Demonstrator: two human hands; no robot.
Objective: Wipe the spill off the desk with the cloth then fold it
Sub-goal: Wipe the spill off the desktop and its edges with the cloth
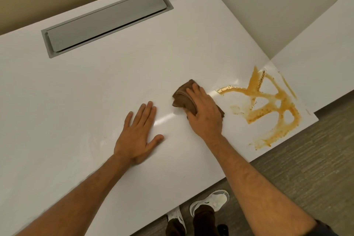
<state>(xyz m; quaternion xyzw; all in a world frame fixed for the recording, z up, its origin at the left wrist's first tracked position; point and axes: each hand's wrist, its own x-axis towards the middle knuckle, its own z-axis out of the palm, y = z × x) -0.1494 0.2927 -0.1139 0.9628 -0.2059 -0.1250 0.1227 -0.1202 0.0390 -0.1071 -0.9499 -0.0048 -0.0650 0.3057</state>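
A bunched brown cloth [183, 97] lies on the white desk [86, 101], and my right hand [204, 113] presses down on it with fingers curled over its top. An orange-brown spill [268, 105] spreads in streaks over the desk's right corner, just right of the cloth and apart from it. My left hand [138, 134] rests flat on the desk, palm down and fingers spread, to the left of the cloth and holding nothing.
A grey cable-tray flap [107, 23] is set into the desk at the back left. The desk's front edge runs diagonally; below it are the wood-look floor [306, 168] and my white shoes [210, 203]. A second white desk surface [316, 67] adjoins at the right.
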